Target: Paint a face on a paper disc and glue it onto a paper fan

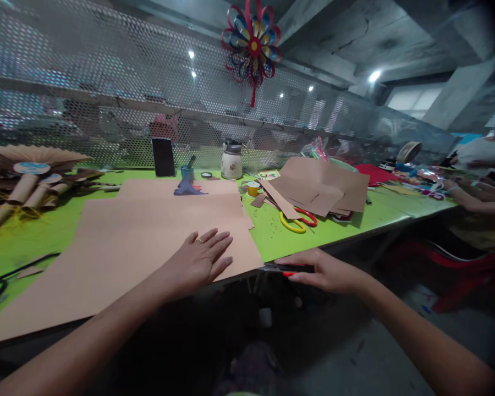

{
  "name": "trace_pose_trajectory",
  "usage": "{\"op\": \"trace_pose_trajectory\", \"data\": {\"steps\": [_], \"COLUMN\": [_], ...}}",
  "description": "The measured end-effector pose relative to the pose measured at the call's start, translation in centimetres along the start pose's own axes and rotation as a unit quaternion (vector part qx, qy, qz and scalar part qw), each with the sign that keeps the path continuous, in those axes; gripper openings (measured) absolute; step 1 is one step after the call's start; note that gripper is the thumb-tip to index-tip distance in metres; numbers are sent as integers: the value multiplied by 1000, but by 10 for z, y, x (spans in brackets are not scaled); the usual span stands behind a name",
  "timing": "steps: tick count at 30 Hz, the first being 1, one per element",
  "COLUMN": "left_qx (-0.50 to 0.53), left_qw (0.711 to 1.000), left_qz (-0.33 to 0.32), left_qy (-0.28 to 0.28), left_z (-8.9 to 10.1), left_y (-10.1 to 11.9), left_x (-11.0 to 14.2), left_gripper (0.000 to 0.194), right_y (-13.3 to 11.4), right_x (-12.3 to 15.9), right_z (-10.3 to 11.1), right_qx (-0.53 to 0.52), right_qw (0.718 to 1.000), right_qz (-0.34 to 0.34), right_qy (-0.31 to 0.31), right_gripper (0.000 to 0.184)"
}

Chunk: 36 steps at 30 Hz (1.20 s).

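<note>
A large sheet of brown kraft paper (119, 242) covers the near part of the green table, its front edge close to the table's edge. My left hand (200, 261) lies flat on it, fingers spread, a ring on one finger. At the sheet's right corner, my right hand (322, 269) grips a slim black-and-red hand tool (286, 268). Its narrow tip points left and meets the paper's corner; the exact kind is hard to make out. Scissors (292, 225) with one yellow and one red handle lie beyond, partly under a brown paper strip.
Brown paper offcuts (313, 184) are piled at right. A white bottle (231, 162), a phone (163, 157), a yellow spool (253, 189) and a blue cup (187, 172) stand at the back. Paper fans (37, 165) lie left. Another person (487, 151) sits far right.
</note>
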<state>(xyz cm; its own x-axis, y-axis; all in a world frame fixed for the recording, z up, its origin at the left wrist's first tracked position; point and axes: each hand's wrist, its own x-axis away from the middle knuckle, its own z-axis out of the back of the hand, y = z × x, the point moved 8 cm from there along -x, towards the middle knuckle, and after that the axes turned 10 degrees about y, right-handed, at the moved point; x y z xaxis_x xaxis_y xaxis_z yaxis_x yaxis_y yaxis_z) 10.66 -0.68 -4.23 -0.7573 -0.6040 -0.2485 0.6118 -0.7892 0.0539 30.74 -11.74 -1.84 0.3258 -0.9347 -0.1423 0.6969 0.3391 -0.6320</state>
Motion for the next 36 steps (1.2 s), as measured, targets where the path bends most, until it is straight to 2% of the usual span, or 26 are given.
{"op": "trace_pose_trajectory", "data": {"steps": [7, 16, 24, 36], "left_qx": [0, -5, -4, -2], "left_qw": [1000, 1000, 1000, 1000], "left_qz": [-1, 2, -1, -7], "left_qy": [4, -3, 0, 13], "left_z": [-3, 1, -1, 0], "left_y": [-2, 1, 0, -1], "left_x": [0, -1, -1, 0], "left_gripper": [61, 62, 61, 62], "right_y": [0, -6, -4, -11], "right_x": [13, 6, 15, -5], "right_z": [3, -6, 1, -12], "right_qx": [11, 16, 18, 29], "right_qw": [999, 999, 999, 999], "right_qz": [-29, -14, -22, 11], "right_qy": [19, 34, 36, 40], "right_gripper": [43, 43, 43, 44]}}
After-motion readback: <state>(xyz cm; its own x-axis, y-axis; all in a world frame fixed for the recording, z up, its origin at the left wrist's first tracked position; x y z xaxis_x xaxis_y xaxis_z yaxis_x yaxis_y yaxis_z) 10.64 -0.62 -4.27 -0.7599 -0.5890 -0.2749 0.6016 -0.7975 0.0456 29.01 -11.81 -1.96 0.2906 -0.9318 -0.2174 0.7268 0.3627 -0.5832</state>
